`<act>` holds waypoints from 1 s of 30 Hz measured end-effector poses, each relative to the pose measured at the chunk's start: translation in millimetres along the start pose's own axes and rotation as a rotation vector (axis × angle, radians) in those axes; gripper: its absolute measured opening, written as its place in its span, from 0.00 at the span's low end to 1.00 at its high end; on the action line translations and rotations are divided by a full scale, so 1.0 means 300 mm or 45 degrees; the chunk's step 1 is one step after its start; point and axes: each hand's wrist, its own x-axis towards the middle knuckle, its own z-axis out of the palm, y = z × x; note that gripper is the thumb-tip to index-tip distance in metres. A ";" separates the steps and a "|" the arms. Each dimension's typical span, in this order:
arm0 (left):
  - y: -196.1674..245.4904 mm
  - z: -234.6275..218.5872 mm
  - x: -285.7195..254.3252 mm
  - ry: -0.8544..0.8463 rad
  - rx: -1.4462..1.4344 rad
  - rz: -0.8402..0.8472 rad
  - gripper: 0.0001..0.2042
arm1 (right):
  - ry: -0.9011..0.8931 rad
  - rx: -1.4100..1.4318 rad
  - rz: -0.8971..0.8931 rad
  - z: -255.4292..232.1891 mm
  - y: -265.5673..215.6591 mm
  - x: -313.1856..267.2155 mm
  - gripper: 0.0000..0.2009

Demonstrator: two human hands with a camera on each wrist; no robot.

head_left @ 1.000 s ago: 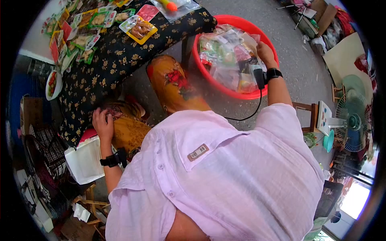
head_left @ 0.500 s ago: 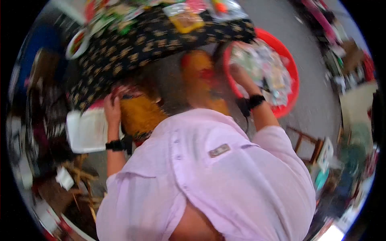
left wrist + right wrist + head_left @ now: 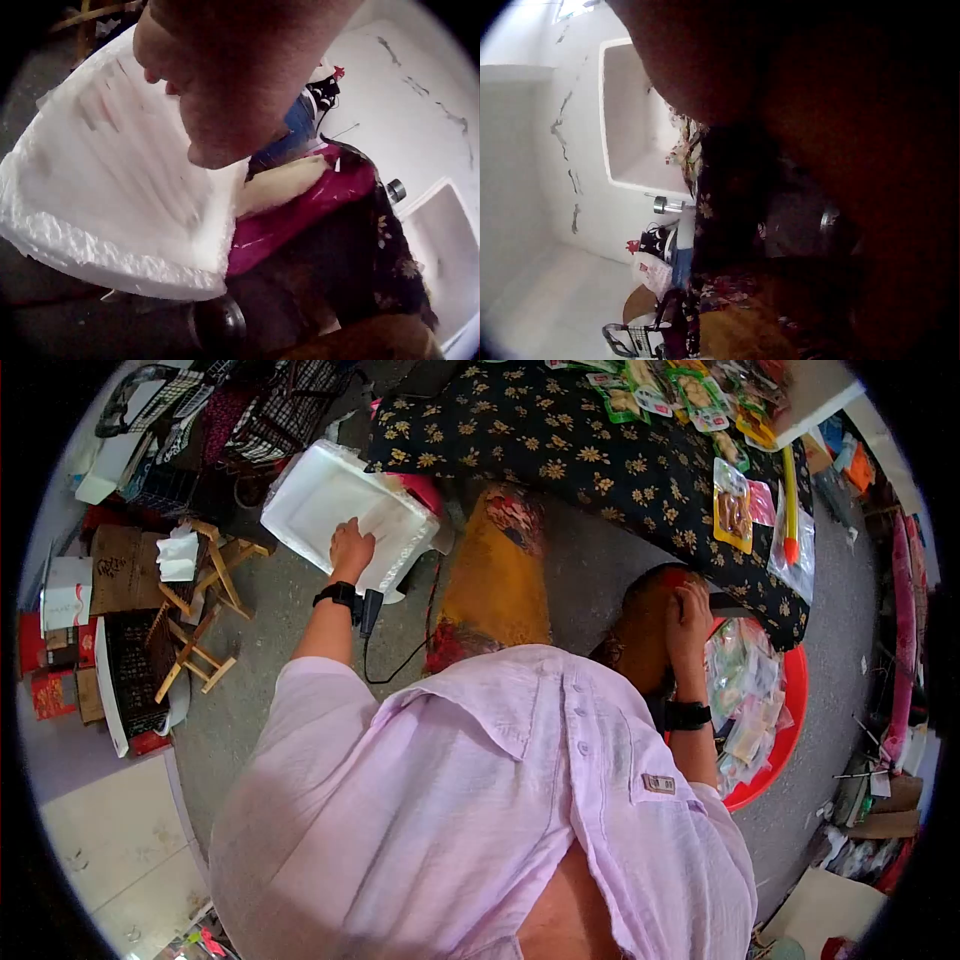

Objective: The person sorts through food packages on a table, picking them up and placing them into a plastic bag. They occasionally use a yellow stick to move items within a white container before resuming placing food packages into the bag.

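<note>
My left hand (image 3: 352, 548) reaches over a white foam box (image 3: 308, 505), its fingers partly stretched toward the inside, with nothing seen in them. Smudges mark the inner wall of the foam box (image 3: 112, 150) in the left wrist view, where the hand (image 3: 225, 82) hangs above its edge. On the knee in patterned yellow-brown trousers (image 3: 640, 630) rests my right hand (image 3: 687, 625), fingers loosely bent and holding nothing. Just beyond it stands a red basin (image 3: 793, 705) full of flat plastic packets (image 3: 745, 700). The right wrist view is mostly dark.
A table with a black floral cloth (image 3: 560, 455) stands ahead, bearing snack packets (image 3: 690, 400) and a yellow packet (image 3: 732, 505) near its right side. Left of me are a wooden folding stand (image 3: 210, 620), cardboard (image 3: 125, 570) and checked bags (image 3: 285, 410).
The head view has swung to the left. My left hand has gone from the knee to the foam box. My right hand has left the basin and come to the other knee.
</note>
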 end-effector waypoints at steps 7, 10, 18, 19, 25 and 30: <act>-0.030 -0.018 0.051 -0.286 -0.019 -0.061 0.22 | -0.016 -0.110 -0.044 0.017 0.000 0.004 0.07; -0.014 -0.046 0.049 -0.240 0.032 -0.014 0.19 | -0.011 -0.105 -0.041 0.020 -0.002 0.009 0.07; -0.061 -0.003 0.105 -0.130 -0.115 0.027 0.14 | -0.043 -0.160 0.008 0.055 0.023 0.004 0.08; -0.076 -0.005 0.105 -0.079 -0.144 0.044 0.13 | -0.044 -0.175 0.008 0.057 0.031 0.000 0.08; -0.080 -0.123 0.011 -0.179 -1.557 -0.586 0.13 | -0.020 -0.135 -0.047 0.029 -0.007 0.016 0.07; -0.188 -0.148 0.091 0.026 -1.658 0.125 0.07 | -0.063 0.200 0.035 0.015 0.003 0.053 0.09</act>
